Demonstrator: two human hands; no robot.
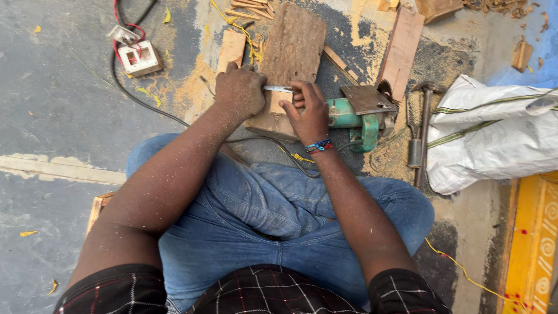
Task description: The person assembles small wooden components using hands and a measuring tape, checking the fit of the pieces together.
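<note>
A small pale wood block (279, 102) is sitting on a rough brown board (293, 49) between both hands. The left hand (240, 90) is closing over its left side; the right hand (308, 113) is pinching a thin metal blade (278, 89) across it. Fingers are hiding most of the block, and the blade's type is hard to tell.

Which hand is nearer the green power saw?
Right. The right hand sits directly beside the green power saw, at its handle end, pinching a small wood piece. The left hand is farther left, resting on the worn board.
</note>
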